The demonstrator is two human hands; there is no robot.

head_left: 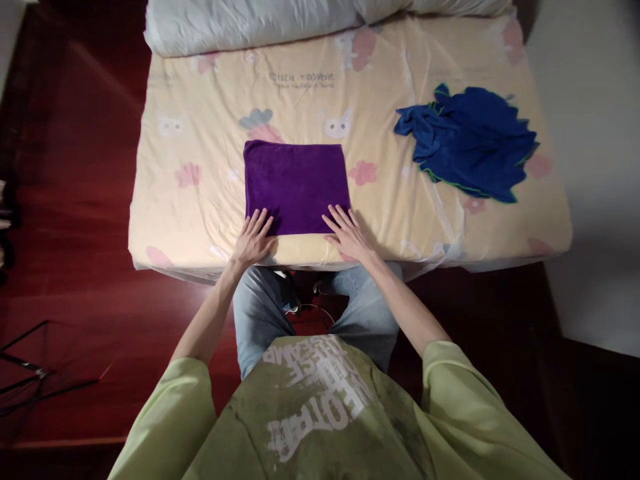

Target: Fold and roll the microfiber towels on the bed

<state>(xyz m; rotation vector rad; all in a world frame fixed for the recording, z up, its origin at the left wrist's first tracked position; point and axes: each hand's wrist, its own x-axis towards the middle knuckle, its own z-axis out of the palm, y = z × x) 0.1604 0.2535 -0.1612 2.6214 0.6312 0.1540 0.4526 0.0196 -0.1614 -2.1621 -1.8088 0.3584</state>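
Under your left hand lies the near left corner of the flat purple cloth, under your right hand its near right corner; both hands are spread palm-down, fingers extended, gripping nothing. Beyond your right hand and off to its right, a crumpled blue cloth rests on the patterned sheet.

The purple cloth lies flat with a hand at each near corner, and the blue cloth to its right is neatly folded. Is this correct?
Not entirely: the blue cloth to the right is crumpled, not neatly folded, as the head view shows. The purple cloth does lie flat, with the left hand and right hand at its near corners.
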